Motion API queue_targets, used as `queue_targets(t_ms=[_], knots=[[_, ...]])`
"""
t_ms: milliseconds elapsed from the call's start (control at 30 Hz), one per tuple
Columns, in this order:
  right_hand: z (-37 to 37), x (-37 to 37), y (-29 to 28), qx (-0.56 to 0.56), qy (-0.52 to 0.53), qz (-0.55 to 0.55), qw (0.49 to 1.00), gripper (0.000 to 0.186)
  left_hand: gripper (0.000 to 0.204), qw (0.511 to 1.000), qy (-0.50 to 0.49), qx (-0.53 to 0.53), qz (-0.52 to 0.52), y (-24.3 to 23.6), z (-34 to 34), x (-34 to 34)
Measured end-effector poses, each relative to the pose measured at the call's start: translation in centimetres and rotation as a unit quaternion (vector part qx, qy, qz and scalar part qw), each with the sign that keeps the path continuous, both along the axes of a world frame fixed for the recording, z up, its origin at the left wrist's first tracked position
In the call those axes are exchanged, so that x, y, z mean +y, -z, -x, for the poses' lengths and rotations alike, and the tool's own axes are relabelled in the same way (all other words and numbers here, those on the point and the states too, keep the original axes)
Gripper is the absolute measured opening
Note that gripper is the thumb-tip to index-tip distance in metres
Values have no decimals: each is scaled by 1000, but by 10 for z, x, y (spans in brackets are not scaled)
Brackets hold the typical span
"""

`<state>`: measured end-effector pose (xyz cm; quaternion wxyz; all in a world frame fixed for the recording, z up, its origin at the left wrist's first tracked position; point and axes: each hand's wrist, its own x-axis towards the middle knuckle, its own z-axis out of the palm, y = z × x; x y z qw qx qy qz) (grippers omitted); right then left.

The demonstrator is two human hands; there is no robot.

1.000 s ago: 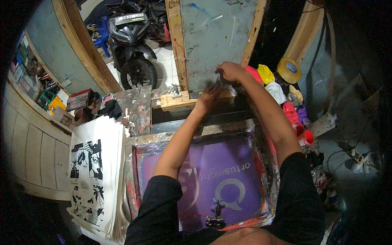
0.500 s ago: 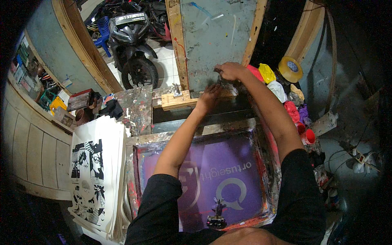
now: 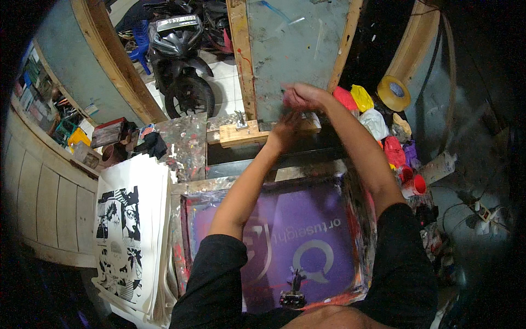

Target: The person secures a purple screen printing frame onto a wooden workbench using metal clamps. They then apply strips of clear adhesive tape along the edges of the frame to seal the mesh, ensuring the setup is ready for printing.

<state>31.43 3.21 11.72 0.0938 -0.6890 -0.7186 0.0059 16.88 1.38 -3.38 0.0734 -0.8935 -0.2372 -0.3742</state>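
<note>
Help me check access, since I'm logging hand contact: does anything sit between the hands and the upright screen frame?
Nothing visible does. The right hand is already at the lower edge of the upright screen frame, and the left hand is just below it, above the wooden block.

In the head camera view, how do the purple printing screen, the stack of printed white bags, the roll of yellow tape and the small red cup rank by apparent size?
Largest to smallest, as they look:
1. purple printing screen
2. stack of printed white bags, though being nearer the curved edge makes this comparison unsure
3. roll of yellow tape
4. small red cup
</note>
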Motion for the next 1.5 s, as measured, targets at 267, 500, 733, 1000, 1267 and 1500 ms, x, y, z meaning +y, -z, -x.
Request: queue_targets(t_ms=[267, 500, 733, 1000, 1267, 1500], knots=[[-85, 57, 57, 221, 63, 291, 929, 61, 62, 989, 39, 51, 136, 6, -33, 1], [-30, 23, 16, 230, 129, 152, 952, 66, 58, 996, 0, 78, 38, 36, -20, 17], [-13, -13, -19, 26, 92, 77, 992, 61, 56, 988, -19, 134, 77, 31, -20, 23], [-27, -16, -9, -47, 62, 94, 993, 69, 57, 972, 6, 131, 196, -2, -7, -5], [-20, 17, 2, 186, 41, 221, 956, 72, 61, 985, -8, 132, 107, 25, -13, 15], [-18, 4, -5, 13, 42, 132, 990, 71, 62, 988, 7, 101, 114, 20, -19, 9]])
